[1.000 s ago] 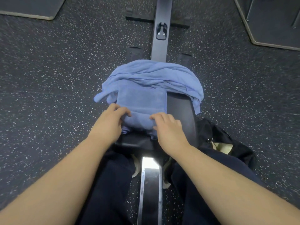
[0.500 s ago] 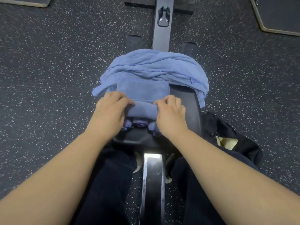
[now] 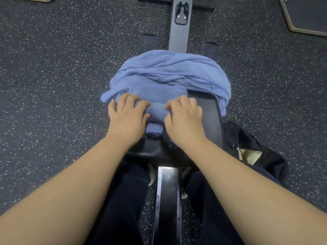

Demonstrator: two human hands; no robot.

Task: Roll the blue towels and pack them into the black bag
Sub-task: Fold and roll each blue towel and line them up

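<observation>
Between both hands — rolled blue towel (image 3: 158,110)

From my remote seat: a black padded bench (image 3: 210,114) runs down the middle of the view, its dark metal rail (image 3: 178,32) stretching away to a latch bracket (image 3: 180,14). Two black foot pads (image 3: 148,42) flank that rail. Below lies dark speckled rubber flooring (image 3: 53,76); a tan-edged mat (image 3: 306,15) occupies the far right corner.

Blue towels (image 3: 169,71): soft matt cloth. Bench pad (image 3: 210,114) beneath them: smooth, faintly glossy black. Rail (image 3: 168,197) below pad: glossy metal. Floor (image 3: 62,68): matt, speckled.
</observation>
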